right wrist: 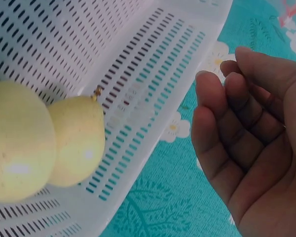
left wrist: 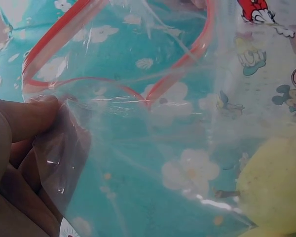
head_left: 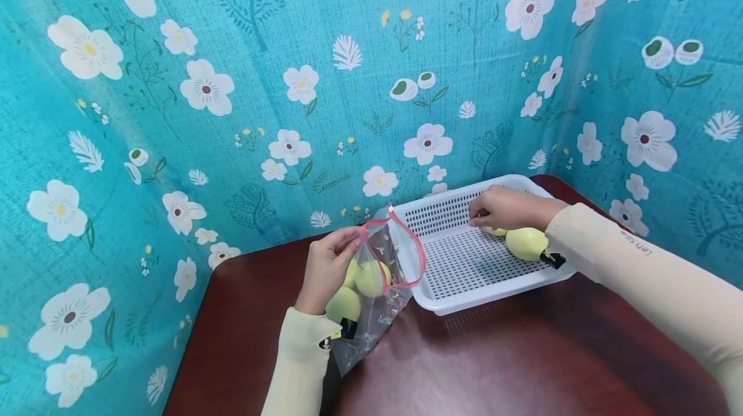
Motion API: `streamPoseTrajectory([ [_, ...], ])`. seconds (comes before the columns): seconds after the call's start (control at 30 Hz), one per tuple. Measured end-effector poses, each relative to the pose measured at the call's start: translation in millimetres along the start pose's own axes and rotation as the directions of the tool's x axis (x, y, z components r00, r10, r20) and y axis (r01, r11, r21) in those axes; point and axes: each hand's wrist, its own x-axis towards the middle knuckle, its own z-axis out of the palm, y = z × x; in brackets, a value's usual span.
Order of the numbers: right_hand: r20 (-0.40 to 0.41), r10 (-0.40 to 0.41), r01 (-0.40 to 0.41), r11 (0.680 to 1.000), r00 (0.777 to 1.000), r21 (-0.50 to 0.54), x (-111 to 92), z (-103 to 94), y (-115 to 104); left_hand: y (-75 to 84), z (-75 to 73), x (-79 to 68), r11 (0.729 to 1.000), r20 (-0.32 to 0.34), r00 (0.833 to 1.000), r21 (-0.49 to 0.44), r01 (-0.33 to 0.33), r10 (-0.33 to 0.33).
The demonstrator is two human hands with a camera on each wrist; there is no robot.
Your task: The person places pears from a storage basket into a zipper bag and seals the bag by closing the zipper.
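Observation:
A transparent zip bag (head_left: 371,332) with a red-pink rim and cartoon prints hangs from my left hand (head_left: 327,267), its mouth gaping toward the basket. Thumb and fingers pinch the bag's edge just below the rim, as the left wrist view shows. Several yellow pears (head_left: 371,278) lie inside the bag. My right hand (head_left: 507,206) is over the white perforated basket (head_left: 482,297), near the pears at its right end. Its fingers are loosely curled around nothing in the right wrist view. Two pears (right wrist: 76,143) rest side by side in the basket, one partly behind the other.
The dark red-brown table (head_left: 249,313) carries the basket at its back right. Behind and to both sides hangs a turquoise curtain (head_left: 348,113) with white flowers, close to the table's far edge and the basket's back rim.

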Motion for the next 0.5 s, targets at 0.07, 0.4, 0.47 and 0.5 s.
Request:
streamPoseTrajectory([
  [0.07,0.002,0.006,-0.006,1.0,1.0,-0.003,-1.2,-3.7,2.4,1.0,0.5,0.1,1.0,0.001,1.0,-0.001,0.003,-0.003],
  [0.4,0.0,0.065,-0.065,0.996,0.998,-0.055,9.3,-2.9,25.0,0.6,1.9,-2.5,1.0,0.002,1.0,0.023,0.017,-0.018],
  [0.47,0.009,0.067,-0.067,0.996,0.998,-0.064,13.3,-0.6,29.1,0.8,1.9,-3.6,0.999,0.003,1.0,0.025,0.026,-0.026],
  [0.5,0.015,0.065,-0.064,0.996,0.998,-0.066,15.2,0.8,30.9,0.9,2.0,-4.3,0.999,0.005,1.0,0.023,0.029,-0.029],
])
